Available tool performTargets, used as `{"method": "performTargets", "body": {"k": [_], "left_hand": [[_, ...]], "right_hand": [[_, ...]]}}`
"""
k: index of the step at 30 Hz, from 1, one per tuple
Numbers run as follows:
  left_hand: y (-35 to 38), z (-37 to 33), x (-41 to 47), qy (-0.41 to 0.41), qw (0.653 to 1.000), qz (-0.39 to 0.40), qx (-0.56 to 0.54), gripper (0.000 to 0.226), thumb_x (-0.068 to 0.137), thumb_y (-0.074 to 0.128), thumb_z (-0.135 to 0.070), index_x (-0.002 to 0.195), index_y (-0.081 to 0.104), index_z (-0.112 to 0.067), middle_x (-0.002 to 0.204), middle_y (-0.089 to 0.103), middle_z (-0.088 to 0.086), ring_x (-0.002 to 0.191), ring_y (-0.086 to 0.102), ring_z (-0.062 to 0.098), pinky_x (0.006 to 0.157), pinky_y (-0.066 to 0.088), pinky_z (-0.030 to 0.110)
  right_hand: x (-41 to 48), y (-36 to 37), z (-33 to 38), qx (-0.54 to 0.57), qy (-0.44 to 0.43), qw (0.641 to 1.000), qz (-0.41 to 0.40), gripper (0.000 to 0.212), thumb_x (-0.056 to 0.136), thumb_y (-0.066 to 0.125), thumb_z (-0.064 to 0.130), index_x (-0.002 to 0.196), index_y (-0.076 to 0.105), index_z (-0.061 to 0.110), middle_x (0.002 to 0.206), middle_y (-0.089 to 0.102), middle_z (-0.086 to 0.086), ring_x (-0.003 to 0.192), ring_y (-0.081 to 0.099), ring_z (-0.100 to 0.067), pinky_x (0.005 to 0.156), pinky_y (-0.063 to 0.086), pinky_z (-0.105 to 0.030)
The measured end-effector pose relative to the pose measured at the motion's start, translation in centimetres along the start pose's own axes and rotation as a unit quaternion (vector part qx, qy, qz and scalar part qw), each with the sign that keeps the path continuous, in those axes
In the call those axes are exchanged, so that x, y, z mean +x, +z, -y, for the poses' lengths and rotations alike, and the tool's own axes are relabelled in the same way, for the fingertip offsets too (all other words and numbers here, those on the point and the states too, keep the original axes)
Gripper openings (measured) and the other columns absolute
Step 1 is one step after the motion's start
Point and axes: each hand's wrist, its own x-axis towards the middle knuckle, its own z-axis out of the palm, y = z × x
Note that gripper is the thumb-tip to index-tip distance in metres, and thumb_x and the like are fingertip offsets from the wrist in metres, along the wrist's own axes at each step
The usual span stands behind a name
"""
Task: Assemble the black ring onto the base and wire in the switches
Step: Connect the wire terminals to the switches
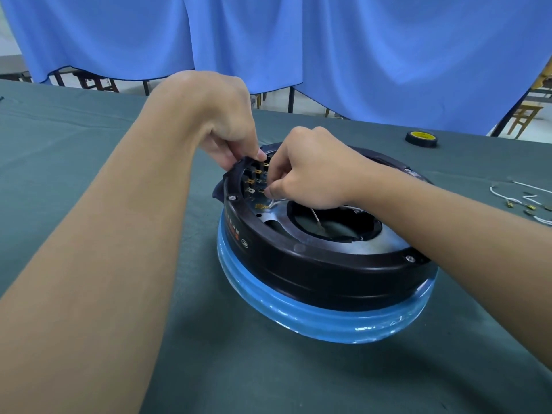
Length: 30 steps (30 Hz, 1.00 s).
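Note:
The black ring (313, 273) sits on the blue-wrapped round base (298, 316) in the middle of the green table. Inside the ring's far left wall are the switches with several brass terminals (254, 182). My left hand (227, 127) grips the ring's far left rim with thumb and fingers. My right hand (310, 171) pinches the end of a white wire (279, 202) at the terminals. Another thin wire (315, 216) runs down into the centre hole. The fingertips of both hands partly hide the switch block.
A roll of black tape (421, 138) with a yellow core lies at the far right. Loose white wires and small brass connectors (525, 201) lie at the right edge. A blue curtain (298, 40) hangs behind the table (89, 130), with chairs beyond it.

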Motion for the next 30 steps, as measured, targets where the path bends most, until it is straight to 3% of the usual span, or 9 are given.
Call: {"method": "performTargets", "body": {"k": [9,16,21,30], "left_hand": [[0.17,0.21,0.34,0.005,1.0,-0.003,-0.003,0.02,0.078,0.08,-0.009,0.094,0.074,0.003,0.076,0.075,0.016,0.078,0.075,0.03,0.091,0.056,0.041],[0.1,0.15,0.17,0.006,1.0,-0.004,-0.008,0.023,0.076,0.08,-0.008,0.095,0.074,0.004,0.077,0.075,0.017,0.078,0.075,0.032,0.091,0.056,0.042],[0.12,0.07,0.04,0.005,1.0,-0.007,-0.007,0.023,0.077,0.08,-0.009,0.095,0.074,0.004,0.075,0.075,0.017,0.076,0.075,0.031,0.09,0.057,0.041],[0.19,-0.01,0.03,0.002,1.0,-0.01,-0.016,0.02,0.078,0.079,-0.007,0.093,0.074,0.004,0.076,0.075,0.016,0.072,0.075,0.029,0.088,0.058,0.04]], "right_hand": [[-0.06,-0.36,-0.15,0.031,0.021,0.999,0.005,0.019,0.079,0.07,0.017,0.063,0.072,0.026,0.057,0.063,0.007,0.06,0.05,-0.005,0.045,0.037,-0.004],[-0.07,-0.16,-0.11,0.024,0.017,1.0,-0.003,0.015,0.078,0.066,0.012,0.07,0.077,0.016,0.057,0.064,0.0,0.055,0.047,-0.008,0.045,0.037,-0.008],[0.09,0.0,-0.17,0.016,0.019,1.0,-0.006,0.014,0.078,0.064,0.011,0.071,0.076,0.009,0.069,0.066,-0.017,0.055,0.041,-0.013,0.05,0.04,-0.02],[0.29,0.24,0.16,-0.019,0.024,0.999,-0.012,0.015,0.078,0.062,0.015,0.072,0.073,0.009,0.071,0.065,-0.017,0.075,0.057,-0.027,0.065,0.055,-0.036]]}}
